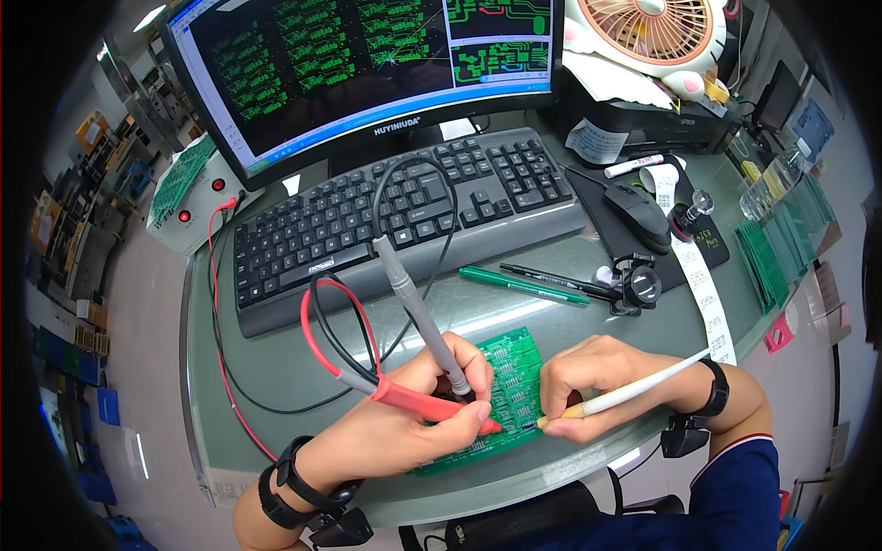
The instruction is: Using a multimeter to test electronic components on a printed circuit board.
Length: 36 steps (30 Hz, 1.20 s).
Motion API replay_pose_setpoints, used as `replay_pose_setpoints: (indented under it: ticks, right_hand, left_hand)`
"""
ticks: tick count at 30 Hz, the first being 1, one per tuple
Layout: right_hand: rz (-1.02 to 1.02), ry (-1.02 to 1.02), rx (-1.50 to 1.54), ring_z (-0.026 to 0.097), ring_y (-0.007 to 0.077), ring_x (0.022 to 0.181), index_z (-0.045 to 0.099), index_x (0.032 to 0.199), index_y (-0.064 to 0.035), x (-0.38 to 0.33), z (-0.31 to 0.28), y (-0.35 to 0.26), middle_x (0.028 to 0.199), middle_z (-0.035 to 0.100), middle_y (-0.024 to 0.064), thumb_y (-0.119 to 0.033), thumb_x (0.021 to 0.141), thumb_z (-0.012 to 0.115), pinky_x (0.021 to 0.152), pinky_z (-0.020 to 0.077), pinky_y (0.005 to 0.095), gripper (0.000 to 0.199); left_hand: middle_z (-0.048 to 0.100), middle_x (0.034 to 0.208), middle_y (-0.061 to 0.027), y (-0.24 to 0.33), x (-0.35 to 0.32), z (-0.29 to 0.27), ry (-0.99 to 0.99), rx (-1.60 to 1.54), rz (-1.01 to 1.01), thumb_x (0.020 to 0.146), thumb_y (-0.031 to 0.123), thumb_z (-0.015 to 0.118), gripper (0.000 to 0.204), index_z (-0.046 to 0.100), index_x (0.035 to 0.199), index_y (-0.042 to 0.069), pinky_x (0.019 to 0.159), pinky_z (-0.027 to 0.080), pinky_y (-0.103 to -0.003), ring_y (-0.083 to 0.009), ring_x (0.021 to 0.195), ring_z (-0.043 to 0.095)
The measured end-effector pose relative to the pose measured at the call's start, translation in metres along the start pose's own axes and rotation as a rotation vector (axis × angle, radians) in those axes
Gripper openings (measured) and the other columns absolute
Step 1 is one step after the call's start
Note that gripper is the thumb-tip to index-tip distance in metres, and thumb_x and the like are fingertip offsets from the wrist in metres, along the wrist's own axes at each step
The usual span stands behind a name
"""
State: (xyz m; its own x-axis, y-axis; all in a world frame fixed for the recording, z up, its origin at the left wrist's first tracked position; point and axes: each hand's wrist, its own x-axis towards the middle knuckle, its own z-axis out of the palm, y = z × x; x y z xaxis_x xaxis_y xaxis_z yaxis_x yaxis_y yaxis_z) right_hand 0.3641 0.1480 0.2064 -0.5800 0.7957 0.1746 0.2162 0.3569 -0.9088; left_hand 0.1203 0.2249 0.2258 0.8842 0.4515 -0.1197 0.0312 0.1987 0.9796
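Two probes (415, 308) fill our clamped left grip (404, 430). Our right grip (593, 376) pinches a white tool (643, 381) at the lower-centre board (516, 367).

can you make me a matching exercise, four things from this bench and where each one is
1. red probe
2. computer mouse
3. white tool
4. green pen

A. between keyboard and circuit board
B. held in the right hand
C. held in the left hand
D. on the dark mouse pad

Pairs: 1-C, 2-D, 3-B, 4-A
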Motion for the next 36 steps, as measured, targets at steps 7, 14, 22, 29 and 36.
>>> replay_pose_setpoints:
  ticks: [7,14,22,29,36]
  right_hand:
    - [0.018,-0.009,-0.021,0.059,0.0166,0.06,0.055,0.079,-0.0045,0.001,0.0,-0.005,0.069,0.058,0.0048,-0.014,0.084,0.068,0.053,0.0451,0.0292,0.017]
    - [0.047,-0.009,-0.02,0.059,0.0162,0.06,0.055,0.079,-0.0042,-0.001,0.004,-0.007,0.069,0.059,0.0047,-0.015,0.084,0.068,0.053,0.0451,0.029,0.017]
    - [-0.002,0.065,-0.088,0.058,0.0137,0.057,0.055,0.075,-0.0055,0.003,0.007,-0.005,0.067,0.059,0.0035,-0.012,0.079,0.07,0.051,0.0443,0.0268,0.017]
    - [-0.092,0.176,-0.047,0.054,0.0148,0.056,0.052,0.076,-0.0034,0.002,0.012,0.009,0.066,0.057,0.0066,-0.007,0.075,0.073,0.052,0.0399,0.0268,0.022]
    - [-0.004,0.242,-0.036,0.048,0.0114,0.056,0.05,0.076,-0.005,0.002,0.017,0.008,0.066,0.055,0.005,-0.01,0.072,0.073,0.053,0.0345,0.0234,0.024]
  left_hand:
    - [0.045,0.096,-0.0005,-0.001,-0.001,-0.001,0.004,0.035,0.001,0.09,0.004,0.058,0.018,0.043,0.101,0.004,0.078,0.052,-0.026,-0.0055,0.085,0.052]
    - [0.05,0.094,-0.0043,-0.002,-0.003,0.003,0.021,0.029,0.002,0.089,0.005,0.059,0.02,0.043,0.101,0.006,0.074,0.044,-0.027,-0.0095,0.085,0.05]
    - [0.051,0.091,-0.0044,-0.002,-0.004,0.006,0.117,0.027,0.033,0.085,0.008,0.063,0.023,0.044,0.099,0.007,0.075,0.042,-0.025,-0.0097,0.084,0.048]
    - [0.051,0.092,-0.004,-0.008,0.002,0.001,0.135,0.117,0.101,0.083,0.015,0.064,0.025,0.047,0.101,0.007,0.074,0.043,-0.024,-0.0079,0.082,0.047]
    - [0.051,0.091,-0.0035,-0.013,0.003,0.006,0.223,0.216,0.088,0.083,0.015,0.064,0.025,0.048,0.101,0.007,0.073,0.045,-0.023,-0.0081,0.083,0.05]
